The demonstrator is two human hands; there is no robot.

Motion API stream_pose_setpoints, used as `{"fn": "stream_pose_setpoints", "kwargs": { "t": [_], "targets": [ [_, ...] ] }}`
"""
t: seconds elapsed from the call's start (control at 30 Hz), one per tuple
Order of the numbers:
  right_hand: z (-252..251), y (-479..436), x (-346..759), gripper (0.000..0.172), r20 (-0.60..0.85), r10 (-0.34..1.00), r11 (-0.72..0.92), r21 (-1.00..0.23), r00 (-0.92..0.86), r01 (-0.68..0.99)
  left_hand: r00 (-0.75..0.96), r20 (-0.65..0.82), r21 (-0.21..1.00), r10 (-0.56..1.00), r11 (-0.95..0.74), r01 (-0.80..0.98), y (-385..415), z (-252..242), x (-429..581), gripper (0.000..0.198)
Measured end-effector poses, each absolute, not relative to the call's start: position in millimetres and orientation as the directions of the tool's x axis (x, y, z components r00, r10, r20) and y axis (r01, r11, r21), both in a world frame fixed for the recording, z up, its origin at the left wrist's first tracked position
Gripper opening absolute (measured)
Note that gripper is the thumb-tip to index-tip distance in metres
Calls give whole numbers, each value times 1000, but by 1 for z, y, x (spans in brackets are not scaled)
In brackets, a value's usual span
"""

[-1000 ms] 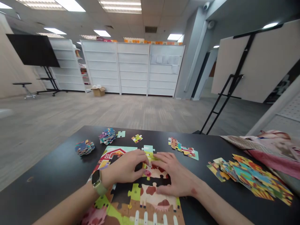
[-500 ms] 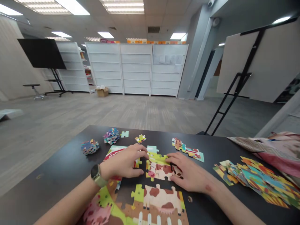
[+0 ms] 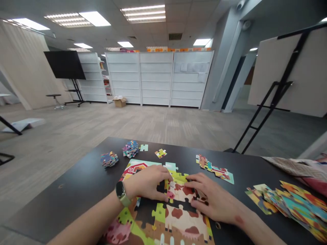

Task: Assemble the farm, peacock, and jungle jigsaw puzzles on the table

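Note:
Joined jigsaw pieces (image 3: 181, 192) showing a cow's head and brown-spotted body lie flat between my hands. At their left edge my left hand (image 3: 150, 182), wearing a watch (image 3: 120, 189), has its curved fingers and thumb touching them. My right hand (image 3: 208, 194) grips their right end, fingertips on top and thumb at the lower edge, hiding part of it. Just below, across a narrow dark gap, is a larger cow-body section (image 3: 187, 221) of the puzzle. A red barn section (image 3: 135, 167) shows behind my left hand, and a pink pig section (image 3: 119, 231) lies under my left forearm.
Two piles of pieces, one left (image 3: 109, 159) and one farther back (image 3: 130, 149), stand on the dark table (image 3: 76, 183). A yellow-green piece (image 3: 160, 153) lies at the back. Right are a joined strip (image 3: 216, 170), a large heap (image 3: 288, 204) and cloth (image 3: 293, 166).
The view has turned left, so everything sits farther right. My left hand has closed in on the cow's-head pieces and now touches their left edge. My right hand stays at their right end.

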State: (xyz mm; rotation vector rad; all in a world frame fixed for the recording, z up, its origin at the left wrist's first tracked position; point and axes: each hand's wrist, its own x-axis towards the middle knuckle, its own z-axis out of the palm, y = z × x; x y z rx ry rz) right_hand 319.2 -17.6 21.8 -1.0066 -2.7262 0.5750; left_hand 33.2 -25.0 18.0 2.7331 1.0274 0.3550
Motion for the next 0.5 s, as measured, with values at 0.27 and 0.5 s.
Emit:
{"fn": "stream_pose_setpoints", "kwargs": {
  "t": [0.27, 0.5],
  "targets": [
    [17, -19, 313, 36, 95, 654, 709, -422, -751, 565, 753, 160, 27, 638, -766, 643, -34, 22, 46, 21],
    [18, -19, 309, 35, 142, 649, 715, -448, -747, 536, 794, 175, -13, 582, -805, 593, -29, 17, 35, 20]
  ]
}}
